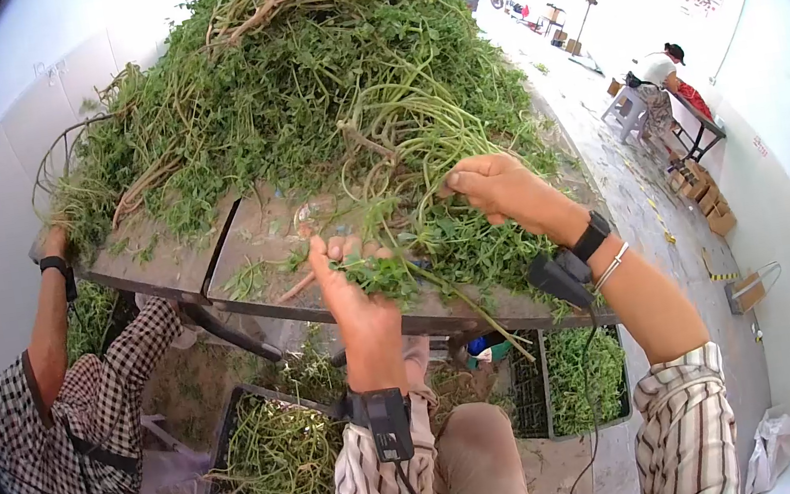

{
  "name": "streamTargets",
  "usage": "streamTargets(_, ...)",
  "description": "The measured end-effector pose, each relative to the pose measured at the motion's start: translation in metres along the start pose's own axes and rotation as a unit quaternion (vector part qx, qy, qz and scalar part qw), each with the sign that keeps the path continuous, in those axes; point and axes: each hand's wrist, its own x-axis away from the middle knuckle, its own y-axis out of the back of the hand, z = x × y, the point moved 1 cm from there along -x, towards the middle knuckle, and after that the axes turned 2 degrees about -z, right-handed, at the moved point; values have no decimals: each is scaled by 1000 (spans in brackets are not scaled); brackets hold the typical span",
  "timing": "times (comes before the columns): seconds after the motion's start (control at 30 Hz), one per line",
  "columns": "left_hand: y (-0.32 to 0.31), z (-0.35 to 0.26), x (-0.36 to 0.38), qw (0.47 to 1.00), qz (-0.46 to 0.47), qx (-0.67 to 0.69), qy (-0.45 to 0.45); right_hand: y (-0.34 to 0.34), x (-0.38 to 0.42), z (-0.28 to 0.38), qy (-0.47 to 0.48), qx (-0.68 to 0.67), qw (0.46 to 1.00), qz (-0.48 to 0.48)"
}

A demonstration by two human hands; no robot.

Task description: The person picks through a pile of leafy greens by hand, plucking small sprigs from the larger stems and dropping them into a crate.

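Note:
A big heap of leafy green stems covers most of the table. My left hand is at the table's front edge, its fingers curled round a leafy green sprig. To the right, my right hand pinches thin green stems at the front of the heap, thumb and forefinger together. Between and below the hands a long bare stem slants down past the table edge. More leaves lie under my right hand.
Beneath the table are black crates of stems and leaves. At the left a co-worker in a checked shirt reaches to the heap. Another person bends over a far table, near cardboard boxes.

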Motion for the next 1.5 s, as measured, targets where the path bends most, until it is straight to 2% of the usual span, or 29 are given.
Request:
streamTargets(0.03, 0, 2, 0, 998, 50, 16, 37, -9, 3, 5, -11, -23, 1000, 11)
streamTargets(0.17, -7, 15, 7, 994, 53, -29, 87, -31, 6, -3, -23, -95, 993, 60)
streamTargets(0.3, -8, 31, 14, 988, 55, -35, 137, -48, 17, 2, 13, -156, 987, 42)
streamTargets(0.33, -7, 33, 12, 988, 53, -36, 141, -48, 19, 2, 11, -157, 987, 39)
streamTargets(0.4, -4, 39, 8, 996, 15, -52, 64, -47, 25, -2, 11, -157, 986, 63)
streamTargets(0.43, 3, 35, 5, 991, 109, -24, 79, -49, 27, -5, 40, -63, 997, 18)
streamTargets(0.47, 8, 37, 4, 989, 109, -25, 93, -54, 23, -15, 158, 0, 987, -7)
streamTargets(0.5, -5, 37, 12, 991, -30, -114, 62, -61, 21, -26, 270, 67, 960, -35)
streamTargets(0.53, -10, 40, 16, 965, -162, -205, 31, -72, 37, -14, 245, 4, 968, -60)
streamTargets(0.57, 1, 39, 10, 963, -156, -213, 53, -72, 45, -9, 155, 1, 987, -32)
streamTargets(0.6, 21, 46, 1, 978, -56, -180, 86, -78, 46, -27, 194, 44, 975, -97)
streamTargets(0.63, 24, 46, 0, 986, 35, -133, 96, -77, 46, -29, 228, 59, 967, -97)
streamTargets(0.67, 29, 51, 3, 983, 36, -138, 113, -76, 48, -30, 220, 58, 967, -113)
streamTargets(0.73, 12, 51, 17, 987, 85, -129, 45, -74, 54, -26, 219, 63, 969, -93)
streamTargets(0.8, 8, 54, 13, 989, 52, -109, 79, -70, 57, -29, 226, 64, 966, -107)
streamTargets(0.87, 6, 57, 15, 988, 100, -112, 33, -68, 59, -33, 242, 70, 961, -112)
streamTargets(0.9, 4, 59, 20, 981, 166, -92, 41, -65, 58, -33, 280, 113, 944, -134)
streamTargets(0.93, 1, 63, 23, 981, 164, -96, 43, -62, 59, -36, 277, 109, 945, -136)
streamTargets(1.0, -5, 72, 26, 975, 124, -181, -26, -57, 66, -38, 215, 120, 964, -104)
streamTargets(1.07, -7, 80, 33, 973, 152, -172, -12, -54, 73, -41, 234, 116, 957, -127)
streamTargets(1.13, -9, 87, 40, 964, 165, -207, -16, -50, 71, -47, 309, 90, 932, -165)
streamTargets(1.17, -6, 90, 41, 948, 234, -213, 5, -48, 70, -50, 337, 92, 915, -202)
streamTargets(1.27, -31, 104, 65, 927, 232, -293, 38, -26, 91, -48, 272, 107, 931, -220)
streamTargets(1.3, -34, 107, 70, 913, 238, -327, 52, -17, 100, -45, 230, -8, 954, -190)
streamTargets(1.33, -32, 110, 69, 914, 234, -327, 55, -8, 107, -49, 225, -8, 956, -190)
streamTargets(1.4, -29, 114, 67, 898, 237, -371, 22, 16, 123, -58, 211, 108, 928, -288)
streamTargets(1.43, -30, 114, 68, 902, 236, -362, 19, 31, 138, -66, 259, 272, 868, -325)
streamTargets(1.47, -29, 113, 66, 902, 233, -363, 20, 44, 155, -74, 300, 426, 778, -350)
streamTargets(1.5, -27, 111, 61, 920, 231, -316, 38, 53, 172, -76, 216, 264, 856, -387)
